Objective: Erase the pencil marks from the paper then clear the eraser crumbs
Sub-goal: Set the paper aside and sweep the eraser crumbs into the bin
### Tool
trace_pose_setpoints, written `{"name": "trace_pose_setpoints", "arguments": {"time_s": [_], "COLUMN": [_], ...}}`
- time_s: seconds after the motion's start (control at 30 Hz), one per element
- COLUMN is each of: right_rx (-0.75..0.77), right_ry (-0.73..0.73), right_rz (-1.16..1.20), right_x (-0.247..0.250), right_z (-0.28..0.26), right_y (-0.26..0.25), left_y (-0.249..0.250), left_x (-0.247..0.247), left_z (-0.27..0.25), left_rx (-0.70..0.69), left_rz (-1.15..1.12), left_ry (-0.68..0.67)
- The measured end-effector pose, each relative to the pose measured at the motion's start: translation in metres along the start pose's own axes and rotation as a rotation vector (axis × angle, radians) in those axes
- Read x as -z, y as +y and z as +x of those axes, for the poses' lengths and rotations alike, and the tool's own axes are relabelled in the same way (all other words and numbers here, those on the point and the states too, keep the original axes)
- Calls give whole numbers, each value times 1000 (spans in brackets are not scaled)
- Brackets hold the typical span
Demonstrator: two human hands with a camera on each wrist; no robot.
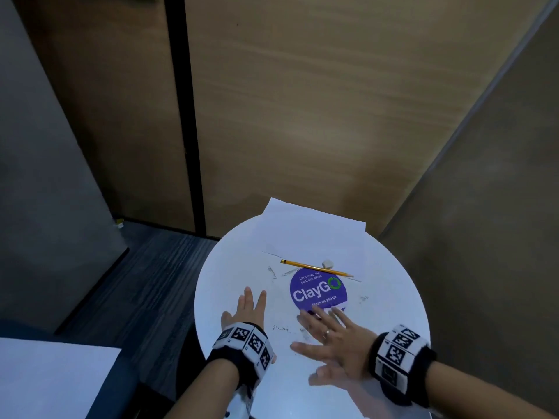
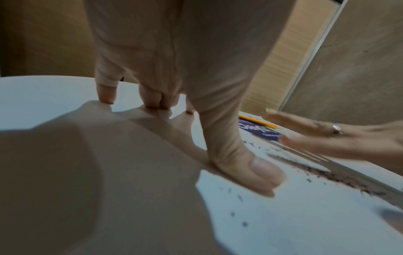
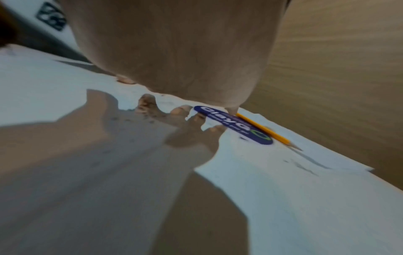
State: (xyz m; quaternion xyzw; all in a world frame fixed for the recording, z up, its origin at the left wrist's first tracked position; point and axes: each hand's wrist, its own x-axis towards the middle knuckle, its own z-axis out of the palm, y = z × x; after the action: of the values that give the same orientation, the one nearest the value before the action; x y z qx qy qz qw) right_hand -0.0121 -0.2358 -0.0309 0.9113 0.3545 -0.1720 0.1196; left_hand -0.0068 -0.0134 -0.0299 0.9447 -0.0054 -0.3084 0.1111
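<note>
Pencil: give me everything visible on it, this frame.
The pencil is a yellow, wood-look pencil with a dark band at its left end and a sharpened bare tip at its right end. It lies flat and slanted on the white round table, just past the purple ClayGo sticker, its tip end nearer the person. The small white eraser sits against its far side near the middle; actual contact cannot be told. Neither hand touches it. The right wrist view shows the tip intact.

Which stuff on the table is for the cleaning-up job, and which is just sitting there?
For the job: paper, eraser, eraser crumbs, left hand, right hand.
Just sitting there: pencil, round ClayGo sticker.
</note>
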Motion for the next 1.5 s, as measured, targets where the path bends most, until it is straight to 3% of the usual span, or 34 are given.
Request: {"name": "trace_pose_setpoints", "arguments": {"time_s": [0.13, 0.2, 0.33, 0.47, 0.53, 0.6, 0.67, 0.7, 0.9, 1.03, 1.13, 1.27, 1.37, 1.43, 1.5], "right_rx": [-192, -150, 45, -125, -61, -4, 93, 117, -38, 54, 121, -96, -204, -126, 30], "right_ry": [-53, -122, -10, 48, 78, -101, 12, 0, -46, -168, -31, 41, -76, -125, -73], "right_rz": [95, 79, -57, -10, -48, -25, -110, -163, -56, -116, -51, -9, 47, 18, -64], "right_x": [21, 9, 5, 27, 21, 8, 11, 28, 38, 26, 13, 33, 32, 15, 15], "right_z": [5, 0, 0, 10, 12, 12, 19, 22, 48, 26, 20, 39, 43, 43, 36], "right_y": [13, 13, 11, 15, 7, 2, 5, 5, 11, -6, -11, -5, -6, -12, -14], "left_y": [0, 0, 0, 0, -1, -1, -1, -1, 0, -1, -1, -2, -3, -3, -4], "left_x": [0, -1, 0, 1, 0, 1, 2, 2, 3, 2, 1, 1, 1, 2, 3], "left_z": [3, 2, 2, 1, -1, -2, -2, -2, -4, -3, 0, -3, -5, -5, -5], "left_rx": [8, 8, 6, -3, -18, -19, -19, -19, -18, -16, -10, -19, -37, -40, -41], "left_rz": [-14, -3, -11, -18, -14, -8, 4, 3, 17, -9, -24, -21, -24, -53, -88], "left_ry": [-1, -3, 7, 3, -8, -12, -9, -6, -13, -14, 6, 2, 0, 5, 14]}}
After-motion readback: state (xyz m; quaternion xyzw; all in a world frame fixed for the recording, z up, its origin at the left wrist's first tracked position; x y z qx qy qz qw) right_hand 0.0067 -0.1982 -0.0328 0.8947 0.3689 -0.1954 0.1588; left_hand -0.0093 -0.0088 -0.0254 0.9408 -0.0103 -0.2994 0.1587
